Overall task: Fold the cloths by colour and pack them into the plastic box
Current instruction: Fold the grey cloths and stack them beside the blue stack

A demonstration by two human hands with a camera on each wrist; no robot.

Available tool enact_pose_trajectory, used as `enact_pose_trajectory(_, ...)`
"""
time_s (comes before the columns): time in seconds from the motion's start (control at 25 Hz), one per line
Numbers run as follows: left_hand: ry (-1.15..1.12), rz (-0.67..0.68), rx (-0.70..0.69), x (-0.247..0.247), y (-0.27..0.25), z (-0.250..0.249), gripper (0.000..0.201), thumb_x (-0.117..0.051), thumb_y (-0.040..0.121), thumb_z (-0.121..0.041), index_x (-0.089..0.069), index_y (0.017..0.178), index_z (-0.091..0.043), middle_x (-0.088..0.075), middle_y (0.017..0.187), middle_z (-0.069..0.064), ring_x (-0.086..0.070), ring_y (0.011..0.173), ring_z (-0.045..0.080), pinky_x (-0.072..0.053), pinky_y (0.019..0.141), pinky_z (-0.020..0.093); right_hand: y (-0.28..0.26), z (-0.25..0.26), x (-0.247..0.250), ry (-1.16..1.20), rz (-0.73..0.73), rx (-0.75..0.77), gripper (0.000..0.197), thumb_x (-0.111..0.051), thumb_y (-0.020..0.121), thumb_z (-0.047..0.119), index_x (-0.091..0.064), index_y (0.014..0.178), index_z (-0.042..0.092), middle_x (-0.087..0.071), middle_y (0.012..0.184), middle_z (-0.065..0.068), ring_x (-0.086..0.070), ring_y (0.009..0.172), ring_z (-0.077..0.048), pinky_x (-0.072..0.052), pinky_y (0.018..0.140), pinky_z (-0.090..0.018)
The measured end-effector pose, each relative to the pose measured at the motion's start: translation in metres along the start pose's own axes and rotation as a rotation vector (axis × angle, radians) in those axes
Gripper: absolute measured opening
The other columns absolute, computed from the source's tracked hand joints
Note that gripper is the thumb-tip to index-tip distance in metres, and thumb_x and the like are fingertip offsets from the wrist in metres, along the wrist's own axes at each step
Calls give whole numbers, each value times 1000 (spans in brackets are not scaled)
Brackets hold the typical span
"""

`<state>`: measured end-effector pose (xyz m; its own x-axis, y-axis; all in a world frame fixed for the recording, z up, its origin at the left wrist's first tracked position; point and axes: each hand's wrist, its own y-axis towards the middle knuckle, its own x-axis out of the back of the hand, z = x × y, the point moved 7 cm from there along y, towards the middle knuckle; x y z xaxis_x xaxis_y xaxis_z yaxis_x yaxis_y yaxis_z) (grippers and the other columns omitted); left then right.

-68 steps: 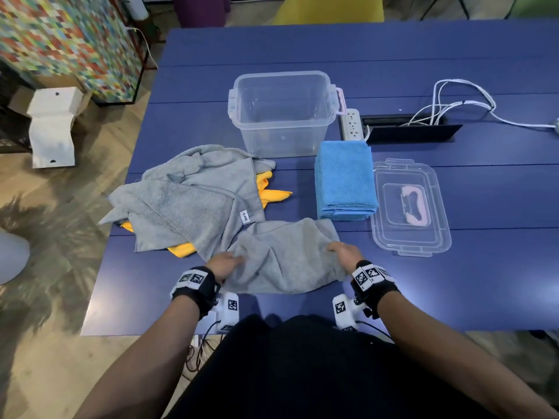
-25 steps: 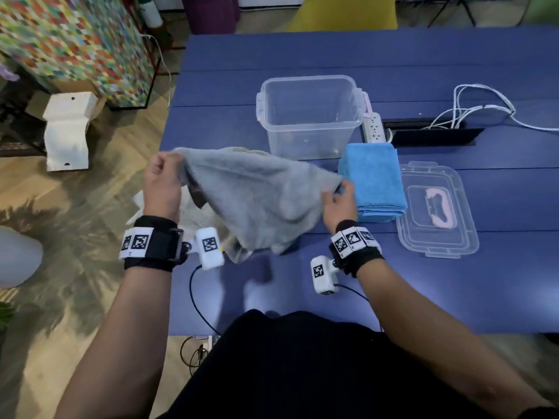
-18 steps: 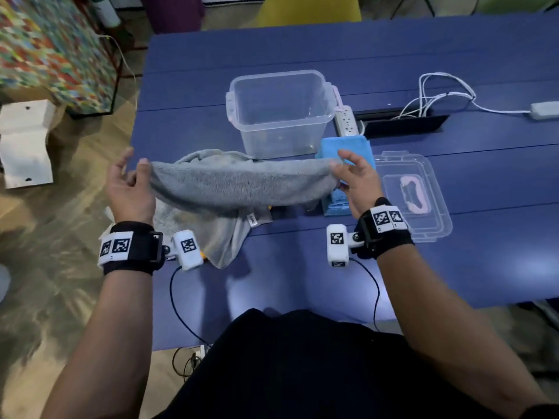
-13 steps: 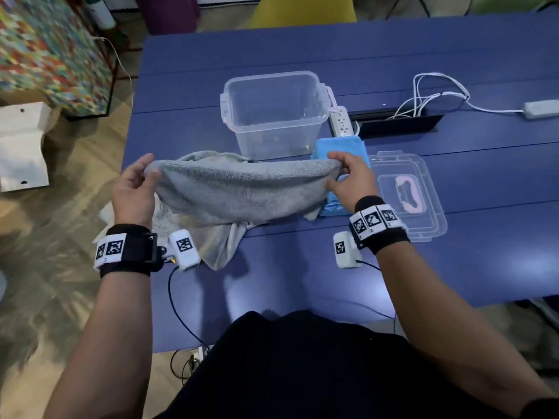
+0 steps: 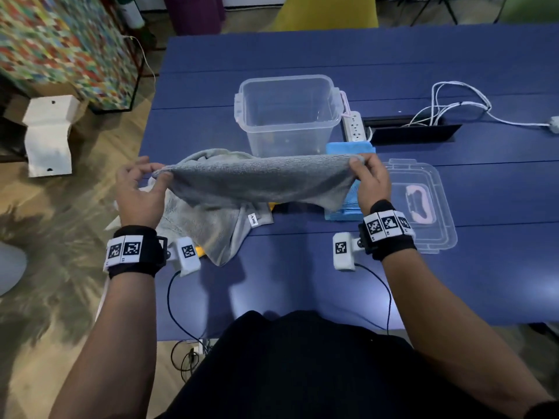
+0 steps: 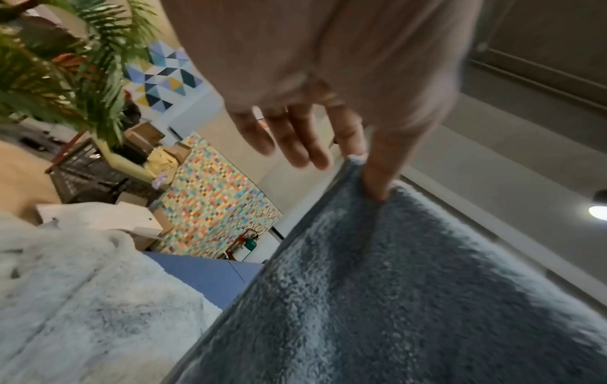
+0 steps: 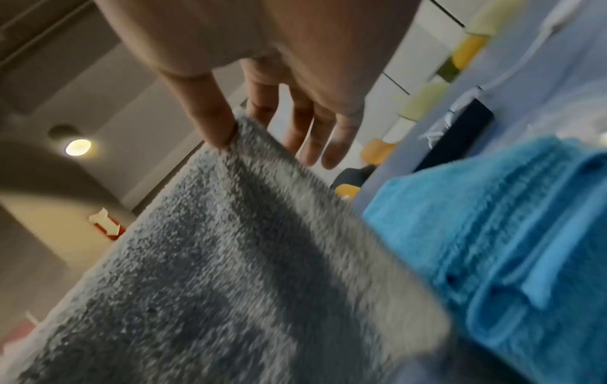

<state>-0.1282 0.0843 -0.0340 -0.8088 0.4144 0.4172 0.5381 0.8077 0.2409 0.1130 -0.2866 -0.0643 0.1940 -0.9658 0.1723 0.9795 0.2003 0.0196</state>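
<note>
Head view, cloth in hand: a grey cloth [image 5: 257,179] is held stretched in the air above the worktop [image 5: 302,282], between the box and the person.
Left hand [image 5: 137,196]: thumb and forefinger pinch the cloth's left corner; the other fingers [image 6: 295,145] are spread and free.
Right hand [image 5: 370,182]: thumb and forefinger pinch the right corner; the remaining fingers [image 7: 325,137] are straight and off the cloth.
Step in hand: judged to be the fold of the grey cloth, with its top edge drawn taut and the rest hanging.
Next move: likely to lay the cloth flat, or bring the two corners together, keeping the edges matched; both pinches are light, so a corner could slip.
Grey pile [image 5: 211,225]: more grey cloth lies unfolded under the held one, with a strip of yellow cloth [image 5: 199,252] showing beneath.
Blue stack [image 5: 348,207]: folded, just right of the held cloth.
Box [image 5: 287,116]: open, nothing packed in it.
Lid [image 5: 423,204]: flat on the worktop, right of the blue stack.
Progress: early; grey and yellow not yet folded.
</note>
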Motion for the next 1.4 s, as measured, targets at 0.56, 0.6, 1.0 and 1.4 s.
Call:
enact_pose_trajectory(0.56, 130, 355, 710, -98, -161, 143, 41, -66, 89, -41, -51, 115, -12, -62, 97, 4, -64, 97, 28, -48, 89, 35, -102, -173, 84, -438, -97, -661, 45, -71, 85, 34, -58, 120, 10, -62, 119, -11, -59, 108, -26, -38, 85, -25)
enact_pose_trajectory(0.6, 208, 360, 734, -97, -169, 151, 44, -68, 86, -44, -52, 112, -12, -61, 94, 2, -62, 94, 28, -46, 87, 34, -108, -179, 88, -467, -110, -693, 44, -71, 85, 31, -58, 121, 10, -63, 120, -11, -60, 109, -27, -40, 85, -25)
enact_pose_trajectory(1.0, 407, 408, 642, -111, -165, 143, 26, -59, 92, -38, -57, 91, -12, -63, 91, 9, -60, 93, 30, -42, 82, 32, -95, -186, 83, -543, -74, -680, 25, -62, 90, 19, -62, 113, 10, -67, 107, -10, -62, 99, -29, -41, 78, -25)
enact_pose_trajectory(1.4, 559, 720, 600, -124, -164, 139, 42, -61, 88, -50, -65, 92, -9, -63, 91, 9, -59, 84, 26, -45, 77, 32, -103, -189, 91, -698, -89, -645, 22, -68, 80, 33, -57, 94, 20, -63, 94, -4, -62, 89, -26, -47, 71, -28)
